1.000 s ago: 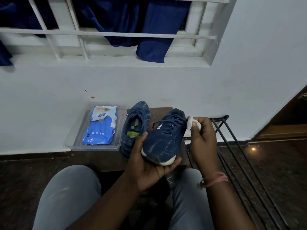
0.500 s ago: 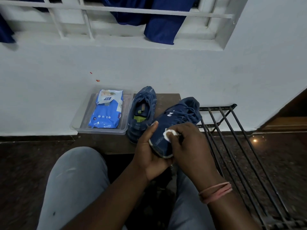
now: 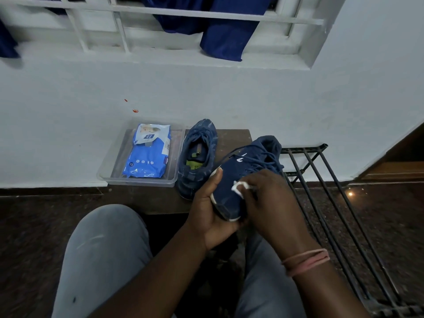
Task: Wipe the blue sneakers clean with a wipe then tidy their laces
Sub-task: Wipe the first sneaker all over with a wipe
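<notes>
The left hand (image 3: 207, 212) cups one blue sneaker (image 3: 241, 177) from below at its toe end, fingers curled round the sole and the thumb laid along the near edge of the upper, so that grip is closed on the shoe and carries it above the knees. The right hand (image 3: 266, 198) pinches a small bunched white wipe (image 3: 238, 187) between its fingertips and presses it onto the top of the toe area, just beside the left thumb. The held sneaker's long axis runs away from the person and up to the right: the white-rimmed toe is nearest the body, the heel opening is farthest off over the black metal rack (image 3: 321, 180), and the loose laces (image 3: 257, 160) lie just beyond the wipe toward the heel. In my judgement the next strokes should travel along that axis, from the toe toward the laces, and the right hand is already the one placed to do it while the left steadies the shoe. The second sneaker (image 3: 198, 157) stands untouched on the low brown table (image 3: 234, 138), heel opening up, between the held shoe and a clear tray (image 3: 140, 180) holding a pack of wipes (image 3: 150, 154).
</notes>
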